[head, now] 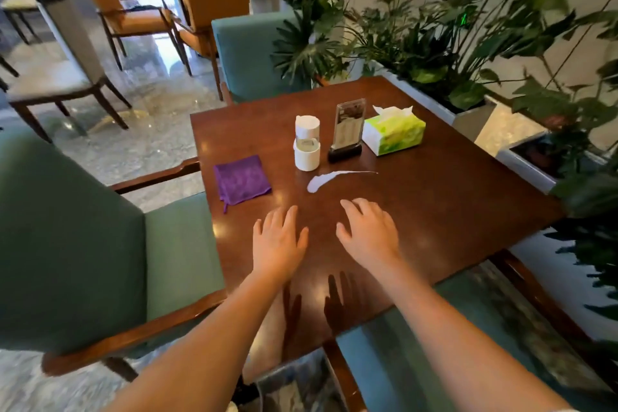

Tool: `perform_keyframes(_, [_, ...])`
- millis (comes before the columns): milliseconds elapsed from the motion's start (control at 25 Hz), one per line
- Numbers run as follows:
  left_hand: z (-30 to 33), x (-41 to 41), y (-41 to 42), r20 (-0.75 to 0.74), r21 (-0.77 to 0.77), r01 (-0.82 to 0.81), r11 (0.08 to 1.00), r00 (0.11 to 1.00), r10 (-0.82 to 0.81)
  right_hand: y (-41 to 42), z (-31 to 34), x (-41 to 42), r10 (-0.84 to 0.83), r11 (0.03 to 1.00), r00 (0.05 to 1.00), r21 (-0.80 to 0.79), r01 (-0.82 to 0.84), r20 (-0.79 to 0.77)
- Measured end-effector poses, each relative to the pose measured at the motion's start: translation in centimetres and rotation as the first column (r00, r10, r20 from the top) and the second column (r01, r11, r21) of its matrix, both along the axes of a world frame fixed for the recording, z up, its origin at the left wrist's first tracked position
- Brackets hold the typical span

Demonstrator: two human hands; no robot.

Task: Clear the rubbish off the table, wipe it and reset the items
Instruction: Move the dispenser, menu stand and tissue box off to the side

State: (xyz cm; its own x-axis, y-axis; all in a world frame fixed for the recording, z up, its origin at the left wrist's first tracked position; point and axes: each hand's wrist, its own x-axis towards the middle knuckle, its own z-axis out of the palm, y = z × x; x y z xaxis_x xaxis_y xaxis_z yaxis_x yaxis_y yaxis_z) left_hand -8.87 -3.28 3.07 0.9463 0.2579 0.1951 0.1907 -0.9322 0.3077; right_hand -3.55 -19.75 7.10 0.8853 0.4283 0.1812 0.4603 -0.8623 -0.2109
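Nothing looks started yet: both the left hand [279, 241] and right hand [368, 231] hover spread and empty over the table [451, 197], the white scrap [329, 179] just ahead, the purple cloth [241, 179] lying untouched

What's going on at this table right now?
A person has both hands spread open over a wooden table, the left hand and right hand holding nothing. A white spill lies just beyond them, not yet wiped. A folded purple cloth sits to the left, untouched. A white dispenser, a sign holder and a tissue box stand behind.
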Motion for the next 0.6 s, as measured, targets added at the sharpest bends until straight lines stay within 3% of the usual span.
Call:
perform_keyframes(200, [-1.6,5.8,0.4,-0.036,-0.006,-0.055,0.998,0.998,0.055,0.6,-0.9,8.5,0.01,1.0,0.999,-0.002,-0.01,-0.047])
perform_keyframes(600, [-9.4,13.7,3.4,-0.27,-0.036,-0.119,0.992,0.957,0.105,7.4,-3.4,21.2,0.1,0.995,0.993,0.016,-0.099,-0.067])
